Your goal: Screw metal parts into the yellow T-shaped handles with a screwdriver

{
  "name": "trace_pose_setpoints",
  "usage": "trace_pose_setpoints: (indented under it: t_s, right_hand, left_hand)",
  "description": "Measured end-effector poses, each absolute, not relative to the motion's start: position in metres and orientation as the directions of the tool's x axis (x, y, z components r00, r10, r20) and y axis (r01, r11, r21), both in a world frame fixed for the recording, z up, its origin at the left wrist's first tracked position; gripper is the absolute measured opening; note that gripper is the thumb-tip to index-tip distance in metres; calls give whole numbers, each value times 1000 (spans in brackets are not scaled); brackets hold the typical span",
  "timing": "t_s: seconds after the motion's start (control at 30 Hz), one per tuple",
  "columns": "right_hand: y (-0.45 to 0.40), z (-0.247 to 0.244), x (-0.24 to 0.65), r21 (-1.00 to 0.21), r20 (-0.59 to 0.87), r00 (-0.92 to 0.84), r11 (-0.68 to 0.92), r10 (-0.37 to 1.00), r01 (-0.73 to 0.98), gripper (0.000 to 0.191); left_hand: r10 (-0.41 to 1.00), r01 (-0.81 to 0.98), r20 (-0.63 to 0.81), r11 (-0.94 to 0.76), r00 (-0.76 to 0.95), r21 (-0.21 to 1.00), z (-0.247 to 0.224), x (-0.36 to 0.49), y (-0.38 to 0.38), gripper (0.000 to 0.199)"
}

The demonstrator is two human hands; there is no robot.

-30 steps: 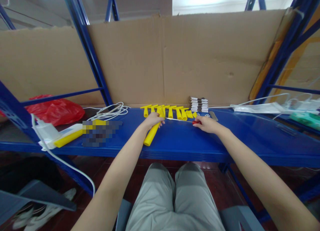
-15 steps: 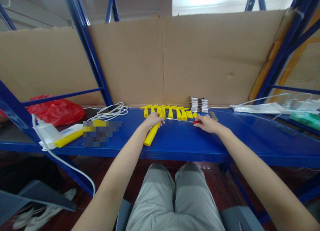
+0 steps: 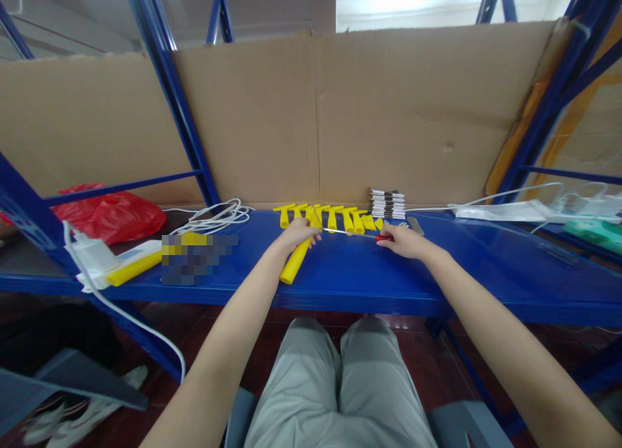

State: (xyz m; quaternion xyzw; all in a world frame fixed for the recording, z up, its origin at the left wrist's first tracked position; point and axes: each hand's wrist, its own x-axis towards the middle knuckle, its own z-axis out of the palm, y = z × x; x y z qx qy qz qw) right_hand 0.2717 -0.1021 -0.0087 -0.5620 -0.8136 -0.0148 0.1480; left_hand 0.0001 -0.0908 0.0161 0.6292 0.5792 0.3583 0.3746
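My left hand (image 3: 300, 233) is closed around a yellow plastic tool handle (image 3: 294, 265), whose thick end points toward me and whose narrow end shows above my fingers. In my right hand (image 3: 403, 241) is a screwdriver (image 3: 383, 238) with a red handle; its thin metal shaft reaches left to the yellow piece at my left hand. Whether the tip sits in the piece or only touches it, I cannot tell. Behind my hands stands a row of similar yellow T-shaped pieces (image 3: 348, 221), with small yellow parts (image 3: 368, 223) at the row's right end.
A stack of white and brown packets (image 3: 387, 204) stands against the cardboard wall (image 3: 389, 111). Coiled white cable (image 3: 221, 215), a red plastic bag (image 3: 111, 212) and a power strip (image 3: 133, 257) lie left on the blue table (image 3: 369, 276). A grey flat piece (image 3: 415, 225) lies beyond my right hand.
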Motion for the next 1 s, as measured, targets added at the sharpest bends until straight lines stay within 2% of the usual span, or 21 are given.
trace_pose_setpoints:
  t_s: [0.5, 0.77, 1.0]
  right_hand:
    - [-95, -13, 280, -156, 252, -327, 371, 911, 915, 6]
    - [-82, -20, 286, -82, 266, -365, 398, 892, 914, 6]
    - [-73, -22, 289, 14, 273, -330, 339, 904, 941, 14]
  left_hand:
    - [998, 466, 14, -44, 68, 884, 14, -2, -86, 9]
    - [997, 486, 18, -52, 73, 872, 13, -3, -83, 11]
    - [998, 472, 1, -31, 64, 881, 14, -2, -83, 11]
